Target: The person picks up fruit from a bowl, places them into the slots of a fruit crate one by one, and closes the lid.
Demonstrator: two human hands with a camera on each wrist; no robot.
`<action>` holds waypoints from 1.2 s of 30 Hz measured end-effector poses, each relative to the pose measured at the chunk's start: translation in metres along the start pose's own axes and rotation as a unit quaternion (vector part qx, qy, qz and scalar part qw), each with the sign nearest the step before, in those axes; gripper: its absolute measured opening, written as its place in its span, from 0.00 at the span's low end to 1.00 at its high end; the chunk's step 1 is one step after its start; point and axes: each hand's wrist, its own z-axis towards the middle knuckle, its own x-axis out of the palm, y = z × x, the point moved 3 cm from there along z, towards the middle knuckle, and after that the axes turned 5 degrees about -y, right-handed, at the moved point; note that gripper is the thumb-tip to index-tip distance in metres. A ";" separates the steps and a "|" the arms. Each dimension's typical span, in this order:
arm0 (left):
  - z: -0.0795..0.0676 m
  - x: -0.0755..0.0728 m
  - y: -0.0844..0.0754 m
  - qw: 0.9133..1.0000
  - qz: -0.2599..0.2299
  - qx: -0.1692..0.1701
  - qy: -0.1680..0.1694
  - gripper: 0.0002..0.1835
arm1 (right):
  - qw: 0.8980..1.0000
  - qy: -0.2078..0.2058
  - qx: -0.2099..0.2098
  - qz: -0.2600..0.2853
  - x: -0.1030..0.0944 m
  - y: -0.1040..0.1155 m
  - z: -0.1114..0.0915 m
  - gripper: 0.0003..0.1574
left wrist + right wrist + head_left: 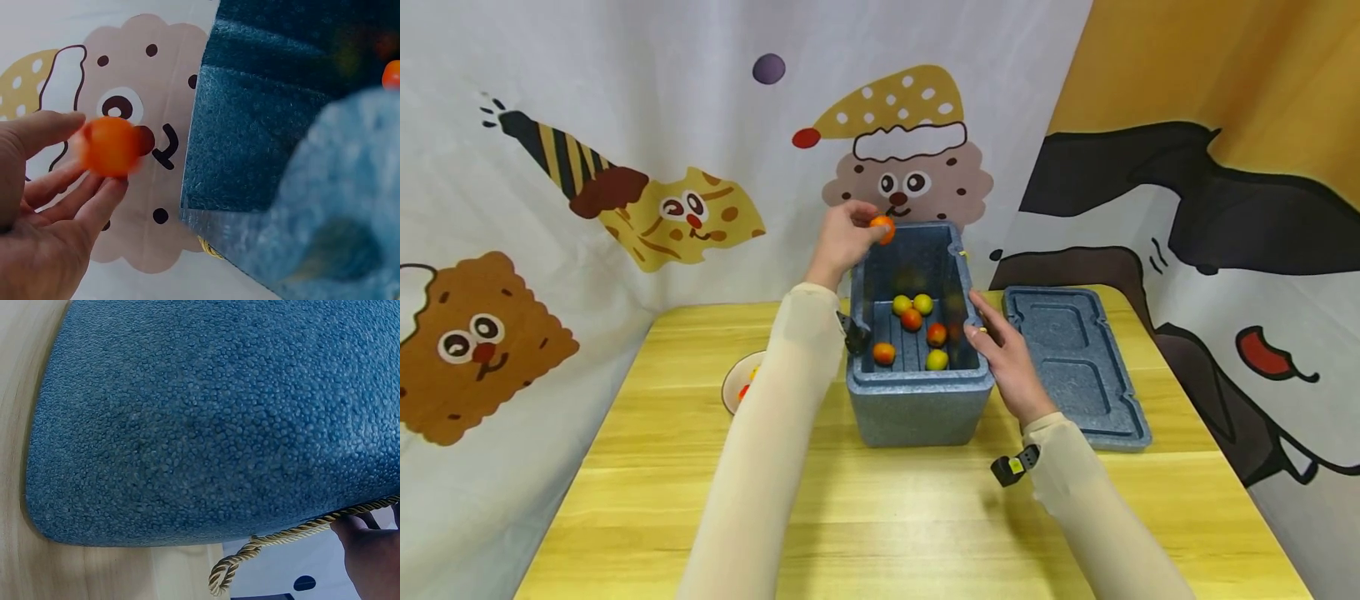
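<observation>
My left hand (842, 242) pinches a small round orange fruit (883, 229) between thumb and fingers, over the far left rim of a deep blue-grey foam box (917, 412). The orange fruit (112, 147) is blurred in the left wrist view. Several small fruits, some yellow and some red-orange (883, 354), lie on the box floor. My right hand (1011, 367) rests against the box's right rim, fingers extended along it and thumb at the edge. In the right wrist view, that hand (375, 556) is beside a twisted gold cord (294, 534) running along the box wall.
A blue-grey foam lid (1078, 367) lies flat on the wooden table (700, 533), right of the box. At the left, a pale bowl (730, 392) with red and yellow items is partly hidden by my left sleeve. Behind the table hangs a cartoon-printed curtain (685, 50).
</observation>
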 end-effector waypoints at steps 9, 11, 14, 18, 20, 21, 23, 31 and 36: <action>0.002 -0.002 -0.005 0.999 0.019 0.009 -0.026 0.21 | 1.000 0.000 0.003 -0.002 0.000 0.001 -0.001 0.35; 0.001 -0.001 -0.007 1.000 0.017 0.009 -0.024 0.21 | 1.000 0.000 0.004 -0.003 -0.001 0.001 -0.002 0.35; -0.001 -0.001 -0.009 1.000 0.012 0.009 -0.020 0.20 | 1.000 0.000 0.005 -0.005 -0.001 0.001 -0.002 0.35; -0.003 -0.002 -0.010 1.000 0.010 0.009 -0.016 0.20 | 1.000 0.002 0.009 -0.004 0.000 0.000 -0.002 0.35; -0.004 -0.003 -0.012 1.000 0.006 0.016 -0.015 0.20 | 1.000 0.002 0.007 -0.002 0.000 0.001 -0.002 0.35; -0.004 -0.004 -0.014 1.000 0.005 0.021 -0.014 0.20 | 1.000 0.002 0.006 -0.003 0.000 0.001 -0.001 0.35; -0.005 -0.005 -0.017 0.999 0.003 0.030 -0.011 0.20 | 1.000 0.001 0.004 -0.005 0.000 0.002 -0.001 0.35; -0.006 -0.009 -0.017 0.999 0.011 0.033 0.001 0.19 | 1.000 0.000 0.007 -0.006 0.001 0.002 -0.001 0.35; -0.011 -0.013 -0.013 0.999 -0.009 0.036 0.001 0.18 | 1.000 -0.001 0.010 -0.006 0.001 0.002 -0.001 0.36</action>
